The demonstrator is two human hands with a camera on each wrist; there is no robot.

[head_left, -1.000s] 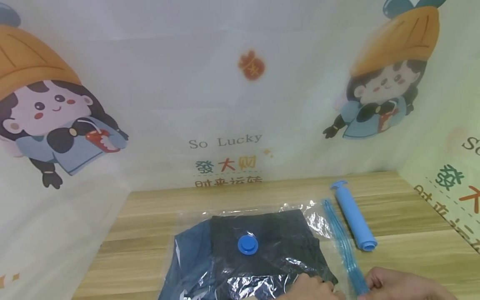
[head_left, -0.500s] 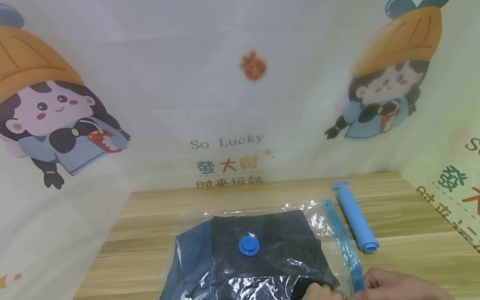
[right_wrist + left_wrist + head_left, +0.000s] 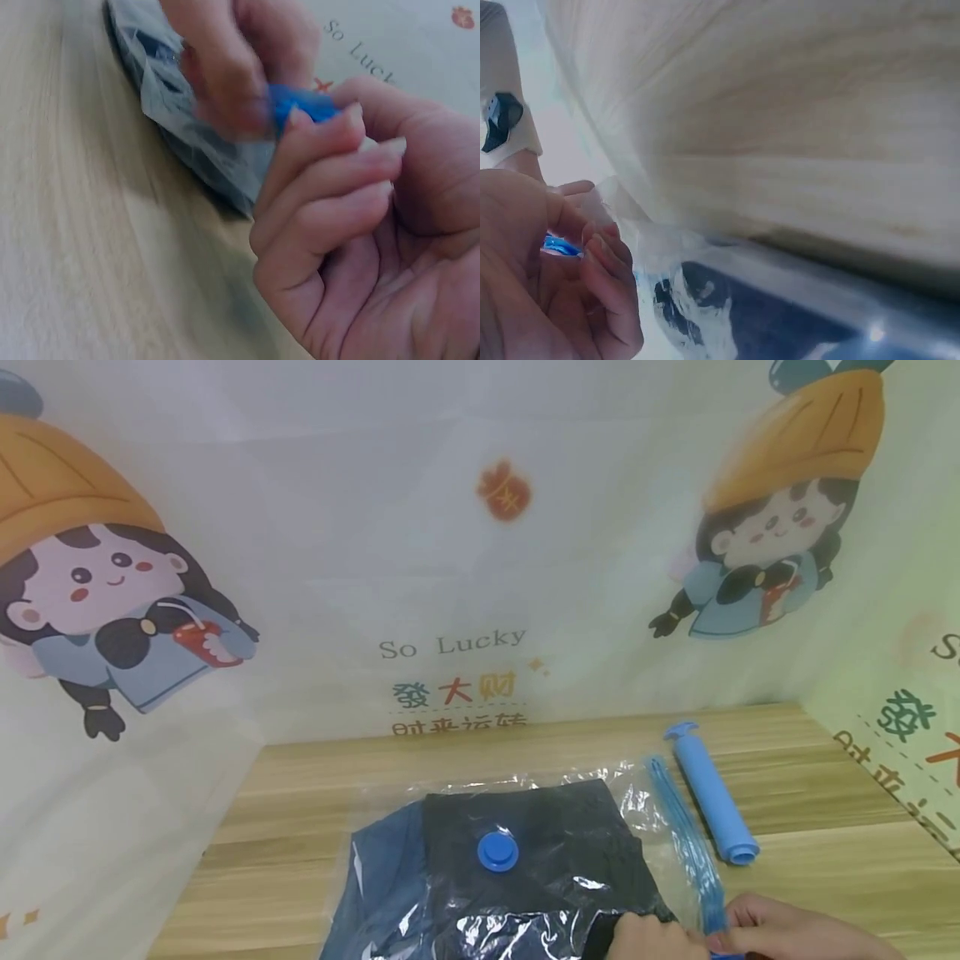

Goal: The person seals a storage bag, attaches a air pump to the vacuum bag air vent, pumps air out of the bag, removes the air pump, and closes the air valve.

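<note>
A clear vacuum storage bag (image 3: 525, 893) with dark folded clothes inside lies on the table. A round blue valve (image 3: 498, 852) sits on its top face, and a blue zip strip (image 3: 693, 860) runs down its right side. At the near end of that strip, my right hand (image 3: 795, 931) pinches the blue zip between thumb and curled fingers. Close beside it, my left hand (image 3: 656, 939) grips the bag's edge with bent fingers. The right wrist view has both hands meeting at a bright blue piece (image 3: 304, 105), partly covered by fingers.
A blue hand pump (image 3: 712, 797) lies right of the bag, its handle toward the back wall. The wooden table (image 3: 247, 843) meets printed cloth walls (image 3: 337, 568) behind and at both sides.
My left hand has shifted right, closer to the right hand. The lower end of the zip strip has drawn slightly left, and a deeper blue piece shows below the right thumb.
</note>
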